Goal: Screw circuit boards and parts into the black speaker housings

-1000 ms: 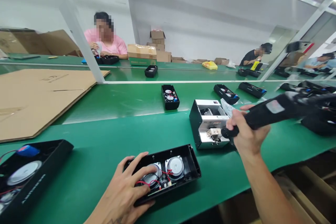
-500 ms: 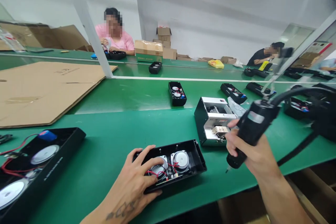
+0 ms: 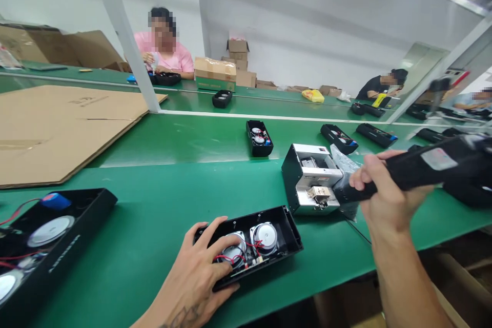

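Big green work belt [image 3: 154,230] runs across, w/ a 2nd green belt [image 3: 184,141] just past it. On the near one: open blk speaker box [image 3: 288,230] w/ 2 speakers in it, a longer blk box [image 3: 77,210] at the left edge, and a silver screw feeder [image 3: 311,179] w/ a clear plastic bag [image 3: 344,161] just beside it. On the far one: big flat cardboard sheet [image 3: 57,133], plus small blk boxes [image 3: 259,138] in a row.

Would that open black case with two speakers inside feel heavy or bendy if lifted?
The black case looks stiff, its moulded walls unlikely to flex. The two speakers probably make it heavy for its size. The red wires might shift.
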The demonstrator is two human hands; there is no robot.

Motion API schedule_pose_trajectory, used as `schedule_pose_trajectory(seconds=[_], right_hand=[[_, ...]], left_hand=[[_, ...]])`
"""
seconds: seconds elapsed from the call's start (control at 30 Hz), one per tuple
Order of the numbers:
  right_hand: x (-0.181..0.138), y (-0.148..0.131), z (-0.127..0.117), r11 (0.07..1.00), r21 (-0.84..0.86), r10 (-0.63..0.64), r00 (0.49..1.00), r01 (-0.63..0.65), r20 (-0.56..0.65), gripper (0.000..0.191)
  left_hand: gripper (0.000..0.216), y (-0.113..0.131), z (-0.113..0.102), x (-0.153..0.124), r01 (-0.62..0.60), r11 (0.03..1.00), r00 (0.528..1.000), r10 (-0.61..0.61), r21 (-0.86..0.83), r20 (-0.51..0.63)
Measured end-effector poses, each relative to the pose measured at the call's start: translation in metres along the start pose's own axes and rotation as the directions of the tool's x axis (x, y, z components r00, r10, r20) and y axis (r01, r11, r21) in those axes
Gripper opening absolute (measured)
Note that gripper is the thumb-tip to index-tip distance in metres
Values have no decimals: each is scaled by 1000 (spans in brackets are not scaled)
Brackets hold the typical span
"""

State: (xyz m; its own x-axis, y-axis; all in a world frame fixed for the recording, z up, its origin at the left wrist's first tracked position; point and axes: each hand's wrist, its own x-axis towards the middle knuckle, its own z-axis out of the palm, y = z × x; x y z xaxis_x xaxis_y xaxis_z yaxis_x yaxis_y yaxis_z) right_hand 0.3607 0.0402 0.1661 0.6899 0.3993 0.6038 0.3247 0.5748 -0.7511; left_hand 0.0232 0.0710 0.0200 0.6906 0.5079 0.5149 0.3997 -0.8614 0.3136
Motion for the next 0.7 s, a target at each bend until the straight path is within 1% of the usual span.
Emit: schedule_pose_trajectory(seconds=[0.1,0.2,0.33,0.43,0.53,0.63,0.7], right_hand=[[9,17,1,999,-43,17,999,-16,30,24],[11,30,1,996,-80,50,996,-44,73,26],[13,34,1,991,-76,121,978,-109,171,28],[8,30,-2,974,-105,222,938,-200,267,28],[-8,26,-12,943,-167,327,884,-286,333,28],[-29,20,-25,919,-121,392,847,-374,359,28],[-40,11,-32,909,-73,406,834,-410,373,25]], left_hand=[[30,-1,1,1,-10,1000,1000,10,-7,-10],[26,-1,0,2,-15,1000,1000,15,-7,-8],[21,0,-4,3,-5,1000,1000,5,-13,8],[19,-1,-3,1,-19,1000,1000,19,17,14],[21,-3,-1,-1,-21,1000,1000,21,16,15],[21,-2,-1,-1,-12,1000,999,12,2,32],[18,1,-3,0,-6,1000,999,5,8,54]])
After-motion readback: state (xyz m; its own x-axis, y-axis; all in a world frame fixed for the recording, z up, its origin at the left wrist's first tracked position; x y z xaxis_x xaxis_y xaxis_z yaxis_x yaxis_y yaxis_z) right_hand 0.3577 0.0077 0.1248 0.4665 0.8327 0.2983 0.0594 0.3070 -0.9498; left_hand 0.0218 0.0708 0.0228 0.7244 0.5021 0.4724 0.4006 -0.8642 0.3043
